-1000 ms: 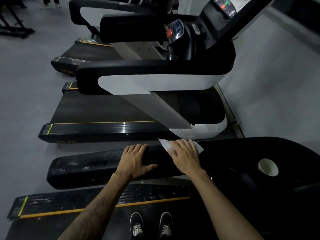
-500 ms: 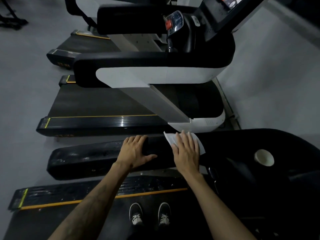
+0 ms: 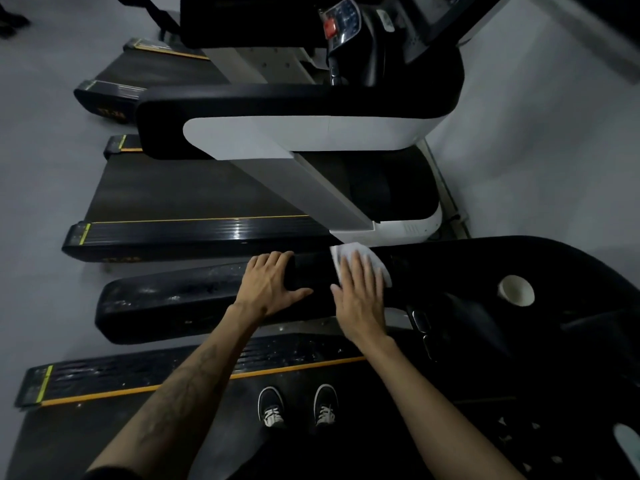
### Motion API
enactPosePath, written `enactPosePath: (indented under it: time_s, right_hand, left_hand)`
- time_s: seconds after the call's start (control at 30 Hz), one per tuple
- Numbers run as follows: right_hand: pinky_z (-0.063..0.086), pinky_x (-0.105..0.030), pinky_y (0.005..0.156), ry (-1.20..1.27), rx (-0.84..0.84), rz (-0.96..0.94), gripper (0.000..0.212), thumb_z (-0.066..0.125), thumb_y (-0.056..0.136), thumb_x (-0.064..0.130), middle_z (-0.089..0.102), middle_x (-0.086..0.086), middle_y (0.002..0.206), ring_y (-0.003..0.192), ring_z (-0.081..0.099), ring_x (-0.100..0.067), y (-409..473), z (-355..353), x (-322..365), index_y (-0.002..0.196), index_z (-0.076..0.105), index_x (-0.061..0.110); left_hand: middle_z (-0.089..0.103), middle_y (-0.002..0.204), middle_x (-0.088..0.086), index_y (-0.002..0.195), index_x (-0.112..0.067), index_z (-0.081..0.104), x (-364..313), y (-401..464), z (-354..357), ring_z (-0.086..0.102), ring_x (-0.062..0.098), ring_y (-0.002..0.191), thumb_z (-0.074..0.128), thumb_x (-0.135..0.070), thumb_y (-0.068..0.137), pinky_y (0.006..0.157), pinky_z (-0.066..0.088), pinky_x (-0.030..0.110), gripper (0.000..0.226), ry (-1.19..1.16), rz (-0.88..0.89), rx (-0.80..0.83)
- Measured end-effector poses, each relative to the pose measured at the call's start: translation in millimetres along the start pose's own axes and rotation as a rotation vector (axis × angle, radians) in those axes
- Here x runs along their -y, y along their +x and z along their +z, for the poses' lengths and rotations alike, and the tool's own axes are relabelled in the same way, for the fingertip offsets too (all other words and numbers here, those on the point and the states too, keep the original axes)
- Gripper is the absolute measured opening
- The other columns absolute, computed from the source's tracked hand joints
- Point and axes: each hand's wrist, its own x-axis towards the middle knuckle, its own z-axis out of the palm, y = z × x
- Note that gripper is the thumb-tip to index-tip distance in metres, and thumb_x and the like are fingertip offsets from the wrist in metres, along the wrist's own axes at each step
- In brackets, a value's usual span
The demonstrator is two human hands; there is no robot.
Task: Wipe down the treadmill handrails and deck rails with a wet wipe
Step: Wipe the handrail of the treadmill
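Note:
A black treadmill handrail [image 3: 166,303] runs left to right in front of me, wet and streaked on its left part. My left hand [image 3: 273,284] rests on it, fingers draped over the far edge and thumb spread right. Just to the right, my right hand [image 3: 360,291] lies flat with straight fingers pressing a white wet wipe [image 3: 346,252] onto the handrail. The wipe sticks out beyond the fingertips. Below the handrail lies the deck rail [image 3: 138,372] with an orange stripe, speckled with droplets.
A white cup [image 3: 516,289] sits in the console's holder at the right. My two shoes [image 3: 298,405] stand on the belt. A second treadmill [image 3: 294,133] stands close behind the handrail, a third farther back. Grey floor lies to the left, a wall to the right.
My right hand has slid the wipe a little along the handrail toward the far edge. The left hand has stayed in place. The camera has tilted slightly.

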Motion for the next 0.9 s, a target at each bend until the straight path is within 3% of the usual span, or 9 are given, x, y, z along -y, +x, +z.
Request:
enactPosePath:
  time_s: [0.1,0.27,0.37,0.43,0.57,0.63,0.7,0.8,0.9]
  right_hand:
    - [0.011,-0.049,0.128,0.026,0.016,-0.097,0.057,0.039,0.109,0.039,0.016,-0.007,0.17,0.159,0.009,-0.025,9.8,-8.6,-10.2,0.162,0.026,0.019]
    - [0.015,-0.053,0.128,0.096,-0.079,0.158,0.064,0.049,0.107,0.038,0.017,-0.015,0.169,0.158,0.011,-0.032,-5.5,-3.9,-2.7,0.16,0.029,0.011]
    - [0.004,-0.051,0.129,0.089,-0.005,0.074,0.068,0.045,0.107,0.043,0.004,-0.01,0.171,0.159,-0.002,-0.03,-6.5,2.4,4.1,0.163,0.018,0.016]
    - [0.006,-0.049,0.128,0.064,0.001,0.013,0.061,0.042,0.109,0.04,0.008,-0.007,0.171,0.159,0.0,-0.026,1.5,-4.1,-6.6,0.162,0.021,0.019]
    - [0.015,-0.052,0.127,0.107,-0.102,0.173,0.058,0.047,0.108,0.034,0.019,-0.015,0.169,0.158,0.011,-0.031,0.9,-8.9,-10.8,0.159,0.032,0.011]
    - [0.014,-0.053,0.127,0.12,-0.106,0.228,0.064,0.048,0.107,0.039,0.014,-0.016,0.169,0.158,0.007,-0.033,-4.3,0.2,4.7,0.16,0.029,0.009]
    - [0.009,-0.051,0.128,0.079,-0.064,0.149,0.067,0.044,0.107,0.044,0.007,-0.012,0.171,0.159,0.0,-0.031,-6.6,8.4,12.9,0.163,0.021,0.014]
    - [0.013,-0.05,0.128,0.069,-0.08,0.065,0.06,0.045,0.108,0.04,0.017,-0.009,0.17,0.159,0.008,-0.028,3.4,3.3,-3.5,0.161,0.03,0.019]
    - [0.019,-0.053,0.125,0.063,-0.127,0.18,0.056,0.042,0.108,0.04,0.024,-0.013,0.168,0.157,0.015,-0.032,8.4,-3.3,-23.6,0.158,0.039,0.015]
  left_hand:
    - [0.054,0.145,0.006,0.153,-0.016,0.038,0.9,0.7,-0.3,0.049,0.027,0.134,0.057,-0.081,0.082,0.117,0.031,0.041,0.098,-0.011,0.002,-0.006]
    - [0.055,0.143,0.006,0.15,-0.015,0.04,2.5,1.2,1.7,0.05,0.026,0.132,0.056,-0.082,0.081,0.116,0.032,0.04,0.097,0.0,0.006,-0.02]
    - [0.055,0.143,0.006,0.149,-0.015,0.041,4.4,1.9,2.9,0.051,0.026,0.131,0.057,-0.081,0.082,0.115,0.033,0.041,0.096,-0.008,0.019,-0.019]
    - [0.055,0.142,0.006,0.149,-0.016,0.042,6.0,2.7,2.0,0.051,0.027,0.131,0.057,-0.081,0.081,0.114,0.034,0.041,0.095,-0.013,0.026,-0.015]
    - [0.055,0.143,0.005,0.149,-0.016,0.041,7.3,1.3,1.2,0.05,0.027,0.132,0.056,-0.08,0.083,0.115,0.033,0.041,0.093,-0.011,0.042,-0.019]
    - [0.054,0.144,0.006,0.15,-0.015,0.041,7.6,1.1,1.3,0.049,0.027,0.133,0.056,-0.079,0.084,0.116,0.033,0.041,0.093,-0.008,0.053,-0.026]
    - [0.053,0.144,0.006,0.151,-0.015,0.041,8.1,1.1,2.0,0.049,0.026,0.134,0.056,-0.079,0.085,0.116,0.033,0.041,0.093,-0.012,0.064,-0.031]
    - [0.053,0.145,0.005,0.151,-0.016,0.039,9.5,2.1,1.8,0.049,0.026,0.134,0.055,-0.078,0.086,0.115,0.034,0.041,0.092,-0.002,0.074,-0.022]
    - [0.052,0.145,0.005,0.151,-0.017,0.039,10.1,2.6,1.8,0.049,0.027,0.134,0.054,-0.079,0.086,0.115,0.034,0.041,0.091,0.001,0.085,-0.022]
